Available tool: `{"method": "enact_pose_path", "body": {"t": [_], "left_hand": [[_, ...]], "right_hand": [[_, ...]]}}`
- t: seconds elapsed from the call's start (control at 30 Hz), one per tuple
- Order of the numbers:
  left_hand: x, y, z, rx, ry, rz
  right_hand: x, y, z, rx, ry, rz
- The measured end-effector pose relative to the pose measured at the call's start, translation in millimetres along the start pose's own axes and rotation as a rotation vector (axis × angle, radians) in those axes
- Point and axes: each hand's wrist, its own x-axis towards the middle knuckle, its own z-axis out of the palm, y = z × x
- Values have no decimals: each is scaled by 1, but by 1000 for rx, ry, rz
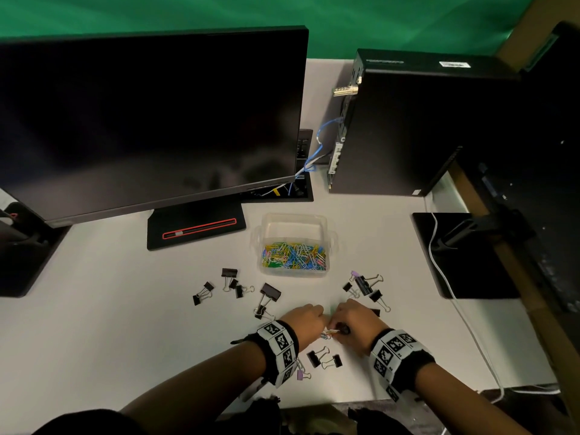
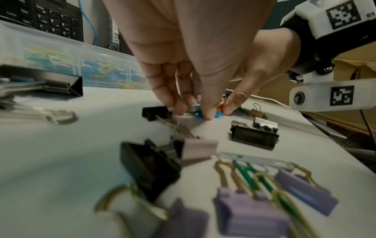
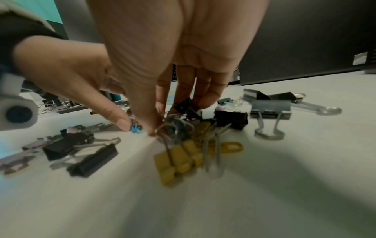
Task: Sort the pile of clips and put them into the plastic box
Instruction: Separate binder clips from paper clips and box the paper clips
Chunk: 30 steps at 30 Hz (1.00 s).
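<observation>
The clear plastic box (image 1: 330,246) stands on the white desk, its near half filled with coloured paper clips (image 1: 294,256). Black binder clips (image 1: 270,291) lie scattered in front of it. My left hand (image 1: 309,318) and right hand (image 1: 353,317) meet fingertips-down over a small mixed pile. In the left wrist view my left hand (image 2: 191,111) pinches small blue paper clips (image 2: 197,115) against the desk. In the right wrist view my right hand (image 3: 162,119) pinches tangled wire clips (image 3: 173,127), just behind yellow binder clips (image 3: 179,161).
A dark monitor (image 1: 147,120) on its stand (image 1: 194,227) fills the back left, and a black computer tower (image 1: 417,127) stands at the back right. A white cable (image 1: 452,290) runs along the right side. Purple binder clips (image 2: 250,214) lie near my left wrist.
</observation>
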Motion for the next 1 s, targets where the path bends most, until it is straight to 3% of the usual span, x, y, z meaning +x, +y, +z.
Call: {"method": "enact_pose_path", "body": {"t": [0.27, 0.43, 0.73, 1.0], "left_hand": [[0, -1, 0, -4, 5, -103], [-5, -7, -6, 11, 7, -145], [-5, -15, -13, -96, -53, -189], [-11, -18, -21, -196, -65, -201]], "right_hand": [[10, 3, -17, 73, 9, 36], [13, 14, -23, 301, 145, 137], [21, 17, -41, 408, 239, 238], [62, -4, -72, 500, 388, 226]]}}
